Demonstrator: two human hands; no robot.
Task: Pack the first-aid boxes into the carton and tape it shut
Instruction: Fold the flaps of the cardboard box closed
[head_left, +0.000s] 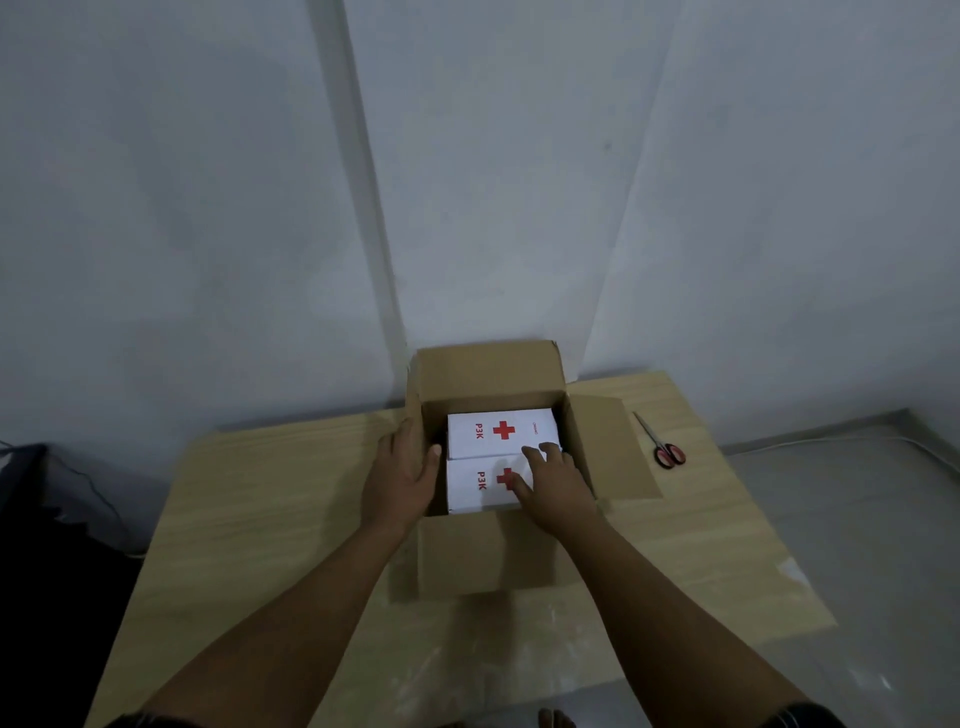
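Sitting at the centre of the frame on a pale wooden table (260, 519): a brown carton (483, 551), flaps open, far flap standing up, right flap lying flat. Lying side by side inside, filling the opening: two white boxes, each showing a red cross and red "P3K" — far box (488, 431), near box (475, 486). Resting against the carton's left wall, fingers relaxed, thumb reaching over the rim: left hand (402, 475). Pressing flat on the near box with spread, straight fingers, fingertips touching the far box: right hand (553, 480). Lying at right of the frame, well apart from the carton: red-handled scissors (660, 441).
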